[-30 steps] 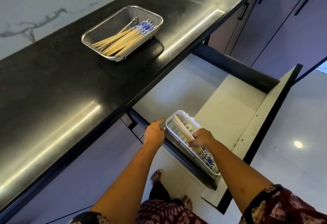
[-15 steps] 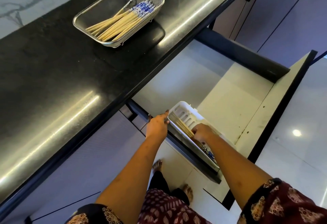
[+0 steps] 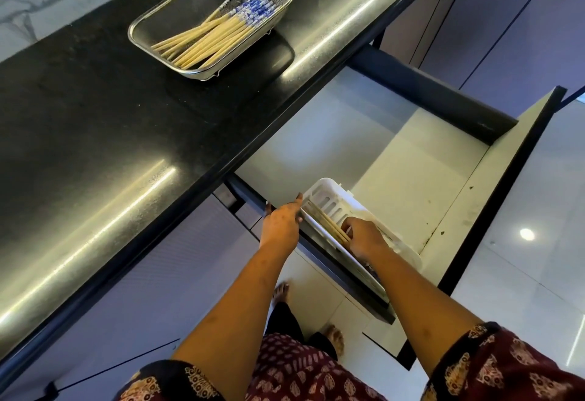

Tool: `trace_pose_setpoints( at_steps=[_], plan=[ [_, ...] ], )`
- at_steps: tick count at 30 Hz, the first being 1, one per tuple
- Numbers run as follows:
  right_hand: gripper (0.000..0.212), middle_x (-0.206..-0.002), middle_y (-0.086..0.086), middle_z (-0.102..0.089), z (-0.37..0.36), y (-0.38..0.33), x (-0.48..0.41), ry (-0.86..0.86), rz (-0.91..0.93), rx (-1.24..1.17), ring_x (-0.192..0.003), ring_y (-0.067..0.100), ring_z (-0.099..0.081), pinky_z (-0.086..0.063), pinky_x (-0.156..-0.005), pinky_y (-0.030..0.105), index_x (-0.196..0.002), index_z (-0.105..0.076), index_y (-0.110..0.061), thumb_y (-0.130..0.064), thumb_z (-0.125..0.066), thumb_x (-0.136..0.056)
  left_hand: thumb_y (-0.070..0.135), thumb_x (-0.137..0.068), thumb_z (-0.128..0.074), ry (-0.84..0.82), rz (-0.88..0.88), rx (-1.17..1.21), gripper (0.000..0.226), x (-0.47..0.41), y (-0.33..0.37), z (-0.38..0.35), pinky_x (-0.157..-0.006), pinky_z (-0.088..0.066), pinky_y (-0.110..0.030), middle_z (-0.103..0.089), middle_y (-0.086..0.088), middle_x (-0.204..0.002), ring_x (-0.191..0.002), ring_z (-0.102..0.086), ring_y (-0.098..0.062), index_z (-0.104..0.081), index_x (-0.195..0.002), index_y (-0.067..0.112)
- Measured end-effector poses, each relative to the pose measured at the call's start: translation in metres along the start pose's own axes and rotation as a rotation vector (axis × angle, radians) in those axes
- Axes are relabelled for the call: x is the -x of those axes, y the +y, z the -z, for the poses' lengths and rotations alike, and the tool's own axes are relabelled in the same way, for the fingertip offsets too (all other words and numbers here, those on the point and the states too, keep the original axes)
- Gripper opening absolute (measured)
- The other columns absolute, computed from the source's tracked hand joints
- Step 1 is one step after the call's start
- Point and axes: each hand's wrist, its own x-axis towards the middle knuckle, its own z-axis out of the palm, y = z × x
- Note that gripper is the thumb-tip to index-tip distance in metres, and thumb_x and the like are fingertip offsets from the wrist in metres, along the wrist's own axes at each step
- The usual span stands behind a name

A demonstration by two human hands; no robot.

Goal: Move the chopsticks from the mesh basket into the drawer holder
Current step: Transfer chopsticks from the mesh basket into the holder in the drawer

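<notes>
A steel mesh basket (image 3: 139, 25) stands on the black counter and holds several bamboo chopsticks (image 3: 209, 41) with blue-patterned tops. Below it, a white slotted holder (image 3: 327, 193) lies in the open drawer against its near side wall. A few chopsticks (image 3: 330, 226) lie in the holder. My right hand (image 3: 364, 240) is inside the holder, fingers closed on those chopsticks. My left hand (image 3: 281, 223) grips the holder's left rim by the drawer's side wall. The chopsticks' lower ends are hidden under my right hand.
The drawer (image 3: 411, 159) is pulled far out over the tiled floor, with a pale bare bottom and a dark back wall. Purple cabinet doors (image 3: 506, 20) with dark handles stand at the right. My feet (image 3: 332, 337) show on the floor below.
My left hand has slid from the drawer's side rail onto the holder's rim. The holder now sits closer against the side wall, and my right hand has pushed lower into it.
</notes>
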Motion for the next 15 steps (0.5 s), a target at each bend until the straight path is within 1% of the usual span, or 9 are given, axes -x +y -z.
trace_pose_setpoints(
  at_steps=[2,4,6,8,9,11,12,13,15],
  plan=[
    [0.018,-0.094,0.011,-0.064,0.0,-0.001,0.001,0.026,-0.01,0.003,-0.091,0.03,-0.061,-0.052,-0.081,0.038,-0.093,-0.059,-0.012,-0.001,-0.047,-0.086,0.013,-0.096,-0.044,-0.002,0.001,-0.006,0.053,0.0,0.001,-0.001,-0.116,-0.006,-0.037,-0.059,-0.009,-0.127,-0.12,-0.054,-0.024,-0.027,-0.145,0.022],
    [0.014,-0.094,0.013,-0.064,0.003,-0.003,0.003,0.044,-0.018,-0.028,-0.091,0.031,-0.061,-0.051,-0.079,0.036,-0.095,-0.06,-0.01,-0.005,-0.049,-0.087,0.014,-0.096,-0.044,-0.001,0.005,0.004,0.053,0.001,0.002,-0.001,-0.116,-0.004,-0.036,-0.059,-0.007,-0.128,-0.121,-0.053,-0.023,-0.027,-0.145,0.022],
    [0.009,-0.092,0.01,-0.063,0.004,-0.003,0.003,0.064,-0.008,-0.024,-0.084,0.027,-0.059,-0.05,-0.077,0.033,-0.092,-0.058,-0.013,-0.009,-0.053,-0.086,0.012,-0.095,-0.045,0.011,-0.003,0.0,0.054,0.002,0.003,-0.002,-0.116,-0.003,-0.038,-0.057,-0.006,-0.13,-0.122,-0.052,-0.022,-0.027,-0.145,0.02],
    [0.008,-0.09,0.006,-0.062,0.004,-0.001,0.003,0.074,0.013,0.011,-0.08,0.023,-0.058,-0.052,-0.078,0.035,-0.089,-0.056,-0.016,-0.009,-0.055,-0.086,0.011,-0.095,-0.046,0.024,-0.01,-0.018,0.054,0.005,0.004,-0.003,-0.117,-0.006,-0.04,-0.055,-0.005,-0.134,-0.125,-0.05,-0.022,-0.028,-0.145,0.018],
    [0.005,-0.089,0.006,-0.062,0.003,-0.001,0.004,0.08,0.015,0.03,-0.08,0.024,-0.058,-0.053,-0.08,0.037,-0.088,-0.056,-0.014,-0.01,-0.054,-0.087,0.012,-0.095,-0.045,0.027,-0.01,-0.029,0.053,0.006,0.005,-0.004,-0.117,-0.007,-0.041,-0.054,-0.005,-0.135,-0.126,-0.048,-0.021,-0.028,-0.145,0.017],
    [0.011,-0.086,0.009,-0.061,0.002,0.002,0.007,0.069,0.046,0.066,-0.079,0.026,-0.057,-0.051,-0.084,0.042,-0.082,-0.056,-0.01,-0.015,-0.048,-0.088,0.014,-0.096,-0.043,0.028,-0.012,-0.047,0.051,0.009,0.006,-0.006,-0.117,-0.009,-0.042,-0.051,-0.005,-0.138,-0.129,-0.045,-0.022,-0.028,-0.145,0.016],
    [0.014,-0.084,0.009,-0.06,0.0,0.004,0.007,0.077,0.059,0.121,-0.077,0.025,-0.055,-0.05,-0.085,0.044,-0.081,-0.056,-0.01,-0.017,-0.046,-0.088,0.015,-0.096,-0.043,0.024,-0.013,-0.057,0.051,0.01,0.007,-0.006,-0.117,-0.01,-0.043,-0.047,-0.005,-0.141,-0.132,-0.041,-0.022,-0.027,-0.145,0.015],
    [0.013,-0.085,0.008,-0.058,0.0,0.005,0.006,0.067,0.07,0.143,-0.076,0.023,-0.052,-0.05,-0.084,0.043,-0.085,-0.057,-0.012,-0.018,-0.046,-0.089,0.015,-0.096,-0.043,0.018,-0.012,-0.07,0.052,0.011,0.008,-0.006,-0.117,-0.011,-0.043,-0.043,-0.006,-0.144,-0.135,-0.037,-0.022,-0.025,-0.145,0.015],
    [0.014,-0.094,0.009,-0.058,0.001,0.005,0.007,0.017,0.052,0.128,-0.083,0.023,-0.052,-0.048,-0.082,0.038,-0.102,-0.058,-0.012,-0.016,-0.05,-0.091,0.016,-0.096,-0.044,0.012,-0.013,-0.089,0.055,0.013,0.008,-0.007,-0.117,-0.012,-0.043,-0.036,-0.007,-0.149,-0.139,-0.029,-0.023,-0.022,-0.146,0.014]
  ],
)
